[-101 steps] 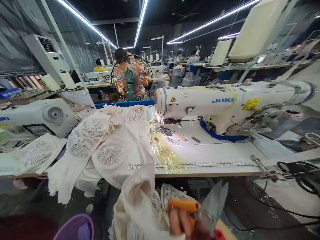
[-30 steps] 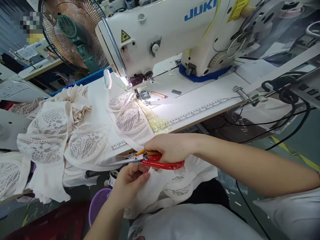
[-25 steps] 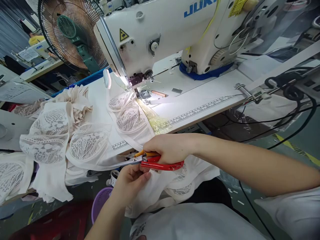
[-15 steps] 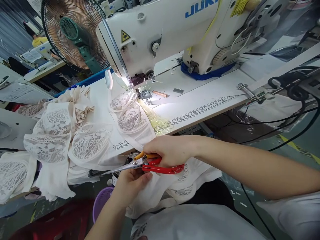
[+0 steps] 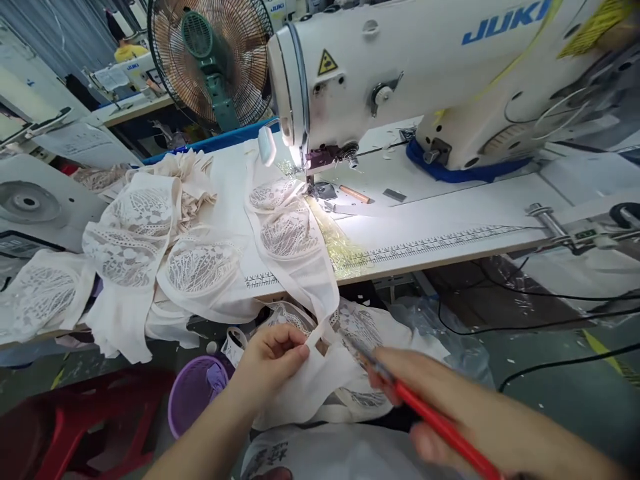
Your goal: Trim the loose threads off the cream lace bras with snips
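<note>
Left hand [image 5: 273,361]: pinched white strip [image 5: 319,333] just off the table edge
Right hand [image 5: 425,378]: gripped red-handled scissors [image 5: 443,428], blurred; tips near strip, contact unclear
Sewing machine [image 5: 430,73]: lamp was lit, lace piece [image 5: 293,235] lay by needle
Table [image 5: 470,251] left: lace garments [image 5: 135,230] were heaped
Purple bin [image 5: 186,397]: stood below
Fan [image 5: 210,73]: stood behind

From my end I count one fan [image 5: 199,35], one pair of scissors [image 5: 443,427], one bucket [image 5: 185,397], one stool [image 5: 85,403], one stick [image 5: 355,194], and at least three sewing machines [image 5: 430,73] and three bras [image 5: 293,237], though overlap makes those last two tallies uncertain.
</note>
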The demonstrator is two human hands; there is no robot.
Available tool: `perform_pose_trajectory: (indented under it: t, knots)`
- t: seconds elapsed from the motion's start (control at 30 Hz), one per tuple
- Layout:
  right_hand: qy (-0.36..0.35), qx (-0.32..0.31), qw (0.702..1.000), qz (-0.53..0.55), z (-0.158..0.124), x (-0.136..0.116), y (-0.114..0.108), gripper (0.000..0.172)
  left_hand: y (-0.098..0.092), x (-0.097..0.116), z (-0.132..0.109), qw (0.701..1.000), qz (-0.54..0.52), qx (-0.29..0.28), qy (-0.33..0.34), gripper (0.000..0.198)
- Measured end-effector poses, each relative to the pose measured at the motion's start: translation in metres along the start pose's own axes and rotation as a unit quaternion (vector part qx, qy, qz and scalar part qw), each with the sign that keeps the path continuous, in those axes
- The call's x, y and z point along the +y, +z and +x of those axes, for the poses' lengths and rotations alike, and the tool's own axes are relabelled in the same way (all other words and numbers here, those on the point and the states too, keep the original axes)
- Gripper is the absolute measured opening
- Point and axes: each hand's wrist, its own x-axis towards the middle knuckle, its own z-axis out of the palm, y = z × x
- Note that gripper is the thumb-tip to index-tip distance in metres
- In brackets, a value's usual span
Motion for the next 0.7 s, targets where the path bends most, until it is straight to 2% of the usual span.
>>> perform_pose_trajectory:
  t: [0.1,0.17,0.43,0.6,0.7]
  knots:
    - [0.079,-0.057,0.994,-0.056,-0.015,0.010,0.014,0.031,0.002,0.002,-0.003,1.000,0.009,0.007,0.004,0.023]
    - [0.110,-0.068,0.988,-0.086,-0.017,0.016,0.022,0.032,0.004,0.003,-0.004,1.000,0.009,0.008,0.000,0.022]
    - [0.097,-0.035,0.991,-0.089,-0.001,0.012,0.033,0.028,0.011,0.001,-0.008,0.999,0.039,0.009,0.008,0.021]
    - [0.101,-0.040,0.991,-0.074,0.002,0.009,0.035,0.024,0.012,0.001,-0.007,0.999,0.038,0.016,0.009,0.021]
    - [0.112,-0.037,0.991,-0.058,0.003,0.013,0.039,0.028,0.012,0.001,-0.006,0.999,0.037,0.013,0.005,0.020]
